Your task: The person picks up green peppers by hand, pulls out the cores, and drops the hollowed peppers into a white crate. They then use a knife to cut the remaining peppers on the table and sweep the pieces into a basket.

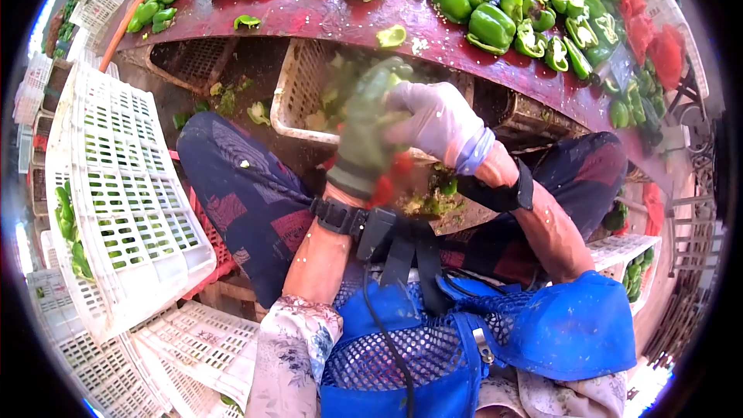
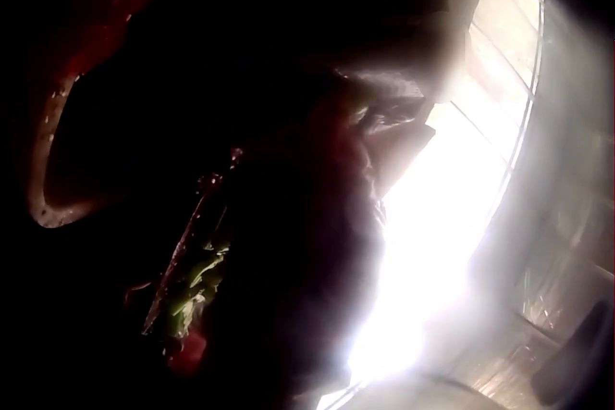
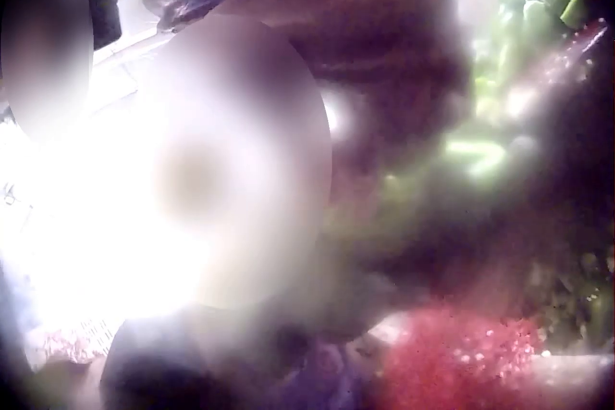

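Note:
In the head view, my left hand [image 1: 364,124], in a grey-green glove and blurred, is raised above a white crate [image 1: 306,133]. It grips what looks like a green pepper [image 1: 398,71], mostly hidden by the hands and blur. My right hand [image 1: 437,120], in a pale glove, meets it from the right with bent fingers; whether they pinch anything cannot be told. The left wrist view is mostly dark, with green scraps [image 2: 197,295] low down. Glare and blur fill the right wrist view, and neither hand shows clearly there.
A dark red tabletop [image 1: 309,11] bears many whole and cut green peppers [image 1: 491,29]. White crates [image 1: 131,178] stand at the left. A knife-like blade [image 1: 617,70] lies among the peppers at the right. Red netting [image 1: 664,54] hangs beyond. Scraps lie on the ground between the legs.

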Demonstrator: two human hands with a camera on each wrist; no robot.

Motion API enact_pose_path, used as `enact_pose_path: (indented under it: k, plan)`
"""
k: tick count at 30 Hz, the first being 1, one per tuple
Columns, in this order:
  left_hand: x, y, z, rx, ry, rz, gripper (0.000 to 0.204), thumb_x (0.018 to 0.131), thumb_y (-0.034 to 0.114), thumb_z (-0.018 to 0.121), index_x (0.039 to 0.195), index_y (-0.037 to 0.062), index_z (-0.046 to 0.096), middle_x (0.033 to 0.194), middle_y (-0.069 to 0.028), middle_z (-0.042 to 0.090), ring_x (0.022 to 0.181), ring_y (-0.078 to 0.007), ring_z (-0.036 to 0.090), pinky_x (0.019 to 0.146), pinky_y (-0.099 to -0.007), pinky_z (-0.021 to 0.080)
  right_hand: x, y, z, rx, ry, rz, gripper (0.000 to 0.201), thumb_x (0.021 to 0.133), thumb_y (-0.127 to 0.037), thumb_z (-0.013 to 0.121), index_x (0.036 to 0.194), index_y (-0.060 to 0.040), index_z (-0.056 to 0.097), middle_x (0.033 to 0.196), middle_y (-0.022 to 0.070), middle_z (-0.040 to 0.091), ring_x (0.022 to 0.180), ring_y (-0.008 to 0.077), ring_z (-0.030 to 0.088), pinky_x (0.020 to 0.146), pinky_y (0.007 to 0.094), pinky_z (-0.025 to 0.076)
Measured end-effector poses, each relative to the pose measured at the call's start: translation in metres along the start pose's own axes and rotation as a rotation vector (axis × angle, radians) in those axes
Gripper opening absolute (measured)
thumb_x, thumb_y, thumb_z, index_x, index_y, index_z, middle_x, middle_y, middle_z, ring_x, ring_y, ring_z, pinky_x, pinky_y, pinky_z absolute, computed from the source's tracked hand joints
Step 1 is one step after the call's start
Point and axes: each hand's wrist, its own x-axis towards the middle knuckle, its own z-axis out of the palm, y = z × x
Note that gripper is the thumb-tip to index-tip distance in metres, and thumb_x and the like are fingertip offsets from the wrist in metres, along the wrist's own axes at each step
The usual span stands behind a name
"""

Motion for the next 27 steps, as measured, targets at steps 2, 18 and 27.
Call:
enact_pose_path:
  k: [2, 18, 27]
  plan:
    - [-0.004, 0.004, 0.002, 0.154, 0.114, 0.06, 0.051, 0.096, 0.041, 0.051, 0.134, 0.0056, 0.051, 0.128, -0.0127, 0.059, 0.097, -0.0188, 0.065, 0.066, -0.0318, 0.06, 0.003, 0.0, 0.003, -0.306, 0.192, -0.132, 0.017, 0.075, -0.016, 0.071, 0.085, -0.0066, 0.061, 0.066, 0.0129, 0.061, 0.057, 0.0249, 0.063, 0.058, 0.0395, 0.053]
    - [-0.01, 0.031, 0.037, 0.871, 0.461, 0.509, 0.035, 0.095, 0.014, 0.052, 0.128, 0.0049, 0.054, 0.119, -0.0154, 0.062, 0.102, -0.0231, 0.062, 0.083, -0.0344, 0.056, 0.002, -0.003, -0.002, -0.082, 0.252, 0.01, 0.017, 0.085, -0.024, 0.063, 0.088, -0.0072, 0.062, 0.08, 0.0214, 0.065, 0.074, 0.0385, 0.065, 0.069, 0.0448, 0.052]
    - [0.039, 0.089, 0.042, 1.364, 0.015, 1.261, 0.027, 0.082, 0.004, 0.062, 0.109, 0.0038, 0.064, 0.112, -0.0107, 0.063, 0.097, -0.0212, 0.061, 0.088, -0.0361, 0.05, 0.014, 0.037, -0.07, -0.469, 0.379, 0.153, 0.022, 0.091, -0.027, 0.063, 0.101, -0.0078, 0.068, 0.089, 0.0163, 0.069, 0.083, 0.0339, 0.067, 0.073, 0.0385, 0.053]
